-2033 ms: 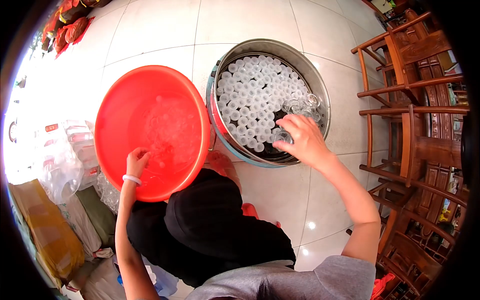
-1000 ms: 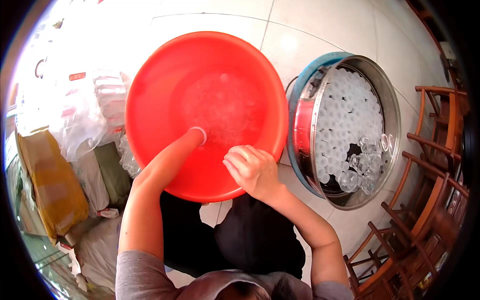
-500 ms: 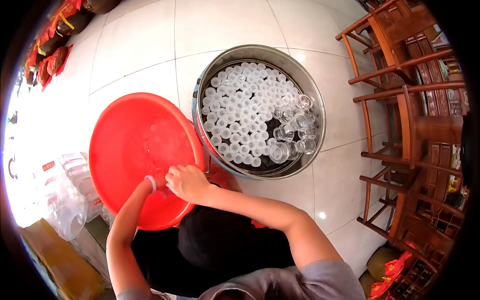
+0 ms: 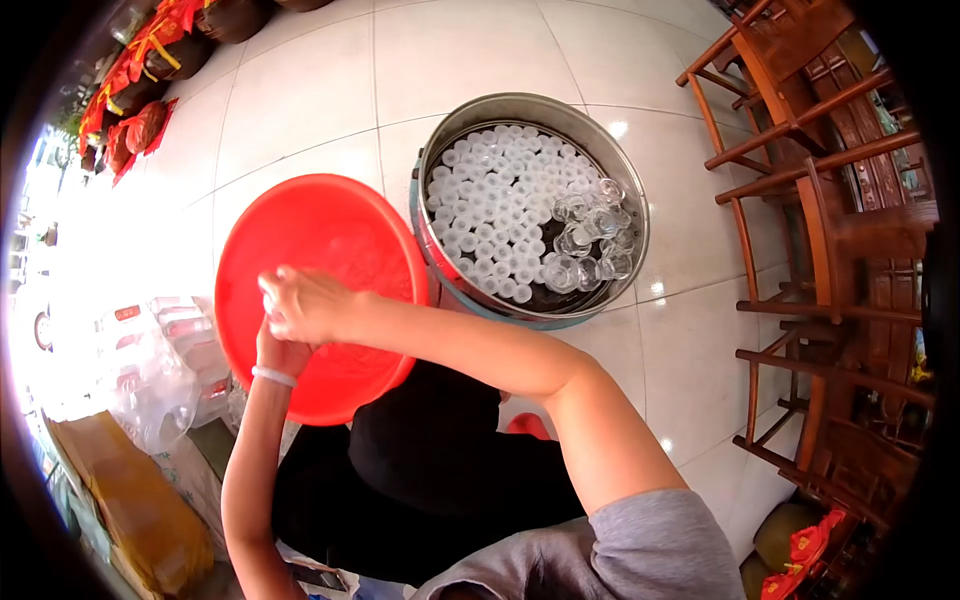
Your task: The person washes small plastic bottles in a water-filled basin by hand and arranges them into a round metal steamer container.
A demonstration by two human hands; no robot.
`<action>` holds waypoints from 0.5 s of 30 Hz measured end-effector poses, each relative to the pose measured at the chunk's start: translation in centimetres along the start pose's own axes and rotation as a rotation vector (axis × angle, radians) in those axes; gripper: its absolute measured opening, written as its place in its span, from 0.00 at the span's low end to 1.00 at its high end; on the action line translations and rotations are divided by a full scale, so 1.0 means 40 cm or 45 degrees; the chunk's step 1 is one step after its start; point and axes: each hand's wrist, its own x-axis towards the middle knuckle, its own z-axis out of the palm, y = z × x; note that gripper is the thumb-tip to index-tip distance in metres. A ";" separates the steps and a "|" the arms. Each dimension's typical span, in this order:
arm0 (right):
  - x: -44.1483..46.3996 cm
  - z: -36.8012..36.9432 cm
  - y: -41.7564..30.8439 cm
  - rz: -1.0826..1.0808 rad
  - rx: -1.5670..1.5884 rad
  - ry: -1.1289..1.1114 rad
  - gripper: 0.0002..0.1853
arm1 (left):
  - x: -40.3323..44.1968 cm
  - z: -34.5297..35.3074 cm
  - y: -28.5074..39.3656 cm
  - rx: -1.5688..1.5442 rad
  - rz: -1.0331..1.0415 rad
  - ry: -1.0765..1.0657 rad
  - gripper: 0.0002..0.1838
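Observation:
A large red basin (image 4: 330,390) with water and hard-to-see clear items in it stands in front of my knees. Above its left part my right hand (image 4: 308,305) is closed, its fingers bent over my left hand (image 4: 280,350). What either hand holds is hidden. My left hand, with a pale band at the wrist, lies under the right one, its fingers mostly covered. Right of the basin, a round metal tray (image 4: 642,235) rests on a blue tub. Many small frosted cups (image 4: 505,200) stand packed in it, and several clear glass pieces (image 4: 590,235) lie at its right side.
Wooden chairs (image 4: 815,240) line the right side. Plastic-wrapped packs (image 4: 150,370) and a taped brown parcel (image 4: 140,500) are at the left. Dark jars with red cloth (image 4: 140,125) stand at the upper left. Pale floor tiles (image 4: 300,110) lie behind the basin.
My left hand has come up out of the basin's water. My right hand has moved left from the basin's near right rim and now meets the left. The clear glass pieces stay in the tray.

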 end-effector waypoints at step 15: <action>0.076 0.001 0.087 0.395 1.568 -0.588 0.13 | -0.012 -0.145 0.002 0.636 -0.125 0.433 0.15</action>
